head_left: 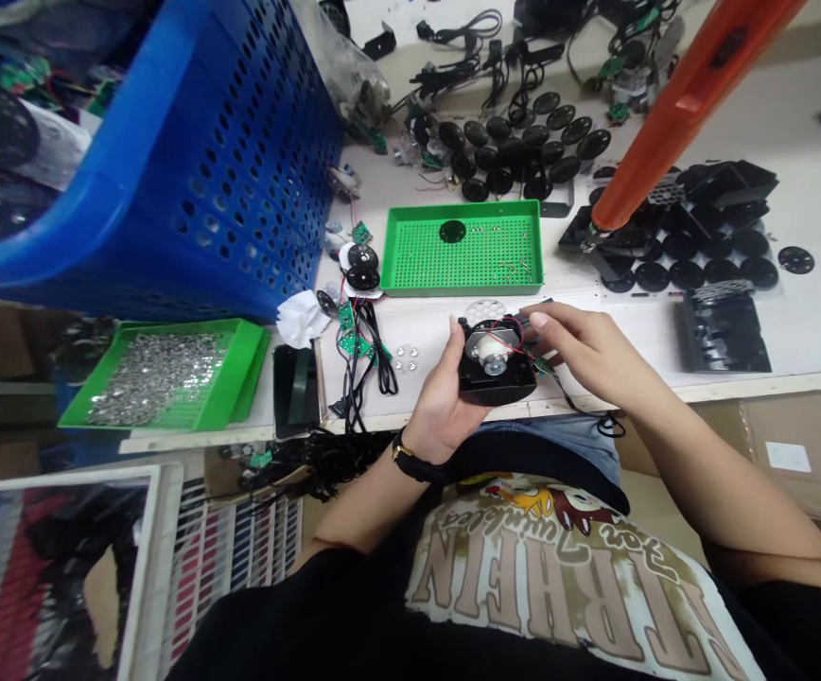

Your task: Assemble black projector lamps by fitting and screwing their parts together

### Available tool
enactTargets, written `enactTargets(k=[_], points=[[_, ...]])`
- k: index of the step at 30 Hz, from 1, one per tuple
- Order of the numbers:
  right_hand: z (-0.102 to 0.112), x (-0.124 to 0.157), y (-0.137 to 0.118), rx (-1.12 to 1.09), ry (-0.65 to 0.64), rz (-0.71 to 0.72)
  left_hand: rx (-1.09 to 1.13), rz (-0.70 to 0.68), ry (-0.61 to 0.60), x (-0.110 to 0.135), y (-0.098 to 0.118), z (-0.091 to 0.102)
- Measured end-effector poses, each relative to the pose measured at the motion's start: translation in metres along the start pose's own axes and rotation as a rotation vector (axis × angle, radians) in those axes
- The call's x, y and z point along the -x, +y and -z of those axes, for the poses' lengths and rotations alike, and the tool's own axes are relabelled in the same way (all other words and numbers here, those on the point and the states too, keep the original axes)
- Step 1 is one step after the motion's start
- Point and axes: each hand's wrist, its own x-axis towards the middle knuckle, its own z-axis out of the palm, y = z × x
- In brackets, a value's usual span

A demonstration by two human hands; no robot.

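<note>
My left hand (440,402) is closed around a black plastic housing (499,386), with the thumb along its left side. Inside the housing sits a small motor (494,350) with a white body and red wires. At the housing's right edge, my right hand (581,345) has its fingers bent together; what they grip is partly hidden. Just under those fingers show a small green circuit board (542,365) and a black cable (572,405) trailing right. Left of the housing, several small shiny round pieces (406,357) lie on the white table (431,322).
A green tray (391,248) with screws and one black disc stands beyond my hands. An orange electric screwdriver (672,123) hangs at the right above black discs (687,274). A blue basket (240,189), a green bin of metal parts (240,369) and a phone (295,390) are at left.
</note>
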Motion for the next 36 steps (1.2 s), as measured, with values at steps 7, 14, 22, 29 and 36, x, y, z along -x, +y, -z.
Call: enactTargets(k=[7, 14, 22, 29, 36], points=[[-0.005, -0.002, 0.004, -0.107, -0.031, -0.01, 0.01, -0.032, -0.013, -0.004, -0.001, 0.005], [-0.019, 0.001, 0.006, -0.458, 0.004, -0.092, -0.042, -0.075, -0.019, 0.0, -0.003, 0.003], [-0.022, 0.008, 0.002, -0.612, 0.033, -0.185, -0.077, -0.095, -0.083, 0.003, -0.005, 0.004], [-0.02, 0.014, 0.0, -0.7, 0.058, -0.163, -0.089, -0.18, -0.182, 0.0, -0.011, 0.012], [-0.034, 0.021, -0.011, -0.81, 0.071, -0.199, -0.121, -0.342, -0.15, -0.002, -0.02, 0.022]])
